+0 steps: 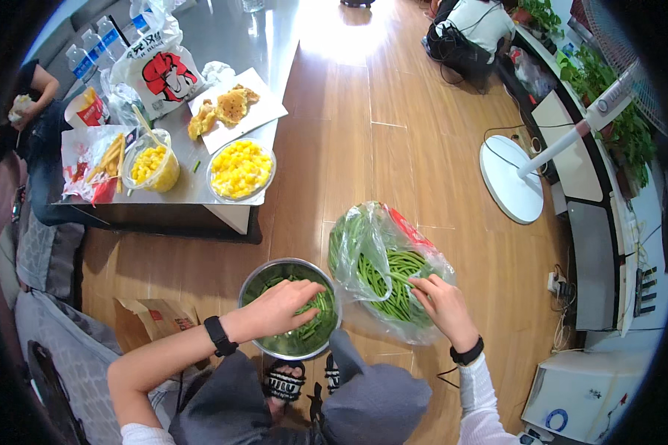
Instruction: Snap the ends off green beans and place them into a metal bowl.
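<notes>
A steel bowl (248,283) stands on the floor before me, with short pieces of green bean (318,321) inside. My left hand (281,308) hovers over it, thumb and fingers apart, with nothing visible between them. To the right of the bowl lies a clear plastic bag (353,272), its mouth spread and long green beans (387,303) filling it. At the bag's right side my right hand (442,306) pinches what looks like a single bean between thumb and fingertips. My left palm hides part of the bowl's contents.
A metal-topped table (200,186) at upper left carries a cup of corn (150,167), a bowl of corn (241,169), fries (110,158) and a takeaway bag (164,72). A brown paper bag (150,322) sits left of me. A fan's base (506,181) stands right. Two other people are nearby.
</notes>
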The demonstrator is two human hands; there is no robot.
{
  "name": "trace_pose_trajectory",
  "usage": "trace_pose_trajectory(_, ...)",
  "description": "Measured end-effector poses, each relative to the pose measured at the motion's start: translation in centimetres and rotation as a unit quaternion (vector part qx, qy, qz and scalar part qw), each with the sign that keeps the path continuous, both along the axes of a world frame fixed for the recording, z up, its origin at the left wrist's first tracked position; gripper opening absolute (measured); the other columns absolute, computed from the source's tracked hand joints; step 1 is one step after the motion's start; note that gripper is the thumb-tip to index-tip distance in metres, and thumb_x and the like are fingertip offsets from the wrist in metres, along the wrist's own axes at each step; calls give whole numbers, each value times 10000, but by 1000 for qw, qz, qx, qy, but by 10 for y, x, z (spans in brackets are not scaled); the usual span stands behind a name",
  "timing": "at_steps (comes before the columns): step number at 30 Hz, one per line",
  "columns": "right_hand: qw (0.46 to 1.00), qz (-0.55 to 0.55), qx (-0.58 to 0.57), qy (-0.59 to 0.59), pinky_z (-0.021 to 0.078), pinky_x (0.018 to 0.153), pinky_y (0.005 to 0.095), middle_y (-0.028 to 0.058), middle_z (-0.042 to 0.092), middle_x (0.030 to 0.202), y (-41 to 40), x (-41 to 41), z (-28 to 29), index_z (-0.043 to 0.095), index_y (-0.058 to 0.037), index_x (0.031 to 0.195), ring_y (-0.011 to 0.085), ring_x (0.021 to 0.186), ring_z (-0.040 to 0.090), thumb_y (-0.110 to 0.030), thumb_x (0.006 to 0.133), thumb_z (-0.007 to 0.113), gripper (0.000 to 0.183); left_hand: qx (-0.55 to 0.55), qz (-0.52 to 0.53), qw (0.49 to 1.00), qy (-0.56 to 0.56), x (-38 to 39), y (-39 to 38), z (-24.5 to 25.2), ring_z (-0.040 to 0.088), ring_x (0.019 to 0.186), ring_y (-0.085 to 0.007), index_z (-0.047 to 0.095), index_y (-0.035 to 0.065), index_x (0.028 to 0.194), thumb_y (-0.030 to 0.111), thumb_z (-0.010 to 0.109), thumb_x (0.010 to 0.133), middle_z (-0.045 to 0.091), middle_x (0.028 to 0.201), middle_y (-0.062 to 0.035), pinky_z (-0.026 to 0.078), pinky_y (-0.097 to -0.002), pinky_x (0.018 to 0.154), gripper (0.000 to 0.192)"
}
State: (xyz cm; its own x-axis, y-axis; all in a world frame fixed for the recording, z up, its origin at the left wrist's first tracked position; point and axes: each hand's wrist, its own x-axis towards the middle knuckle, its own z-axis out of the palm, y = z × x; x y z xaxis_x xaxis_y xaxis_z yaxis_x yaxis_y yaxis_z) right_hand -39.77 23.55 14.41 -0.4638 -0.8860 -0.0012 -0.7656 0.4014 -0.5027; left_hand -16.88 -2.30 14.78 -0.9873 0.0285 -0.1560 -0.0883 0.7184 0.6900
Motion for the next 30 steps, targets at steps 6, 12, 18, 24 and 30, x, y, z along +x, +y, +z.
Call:
trace_pose_trajectory(6, 970, 218, -89, 58, 524, 601, 362, 54, 597, 841, -60, 23, 30, 692, -98, 1070, 227, 678, 651, -114, 842, 711, 229, 214, 118, 966, 85, -6, -2, 8, 611, 1138, -280, 480, 0, 1363, 250, 780, 855, 613, 1231, -179, 477, -378, 1008, 641)
trace_pose_trajectory(12, 948, 290, -119, 54, 534, 606, 339, 57, 599, 862, -112, 59, 26, 680, -89, 1032, 214, 694, 660, -92, 830, 706, 203, 202, 111, 971, 61, 24, -31, 6, 687, 938, -276, 676, 3, 1066, 189, 728, 893, 708, 971, -145, 523, -373, 826, 260)
trace_pose_trajectory(18, 912, 387, -121, 62, 523, 578, 352, 72, 531, 790, -159, 84, 14, 616, -48, 920, 227, 660, 642, -196, 877, 703, 176, 176, 148, 970, 72, 58, -53, -1, 676, 841, -292, 722, 36, 963, 169, 734, 882, 716, 890, -133, 512, -377, 756, 156)
trace_pose_trajectory(24, 929, 364, -74, -14, 525, 580, 378, 107, 554, 795, -175, 101, -10, 622, -37, 890, 289, 675, 647, -194, 904, 672, 165, 146, 166, 968, 115, 64, -58, -34, 654, 811, -293, 724, 53, 953, 156, 751, 850, 706, 868, -117, 490, -381, 724, 147)
trace_pose_trajectory(30, 933, 330, -15, -145, 527, 653, 437, 148, 633, 888, -186, 114, -19, 658, -5, 931, 362, 759, 649, -181, 882, 686, 185, 76, 152, 977, 130, 79, -65, -48, 647, 801, -296, 698, 59, 904, 176, 759, 825, 682, 818, -121, 479, -387, 741, 154)
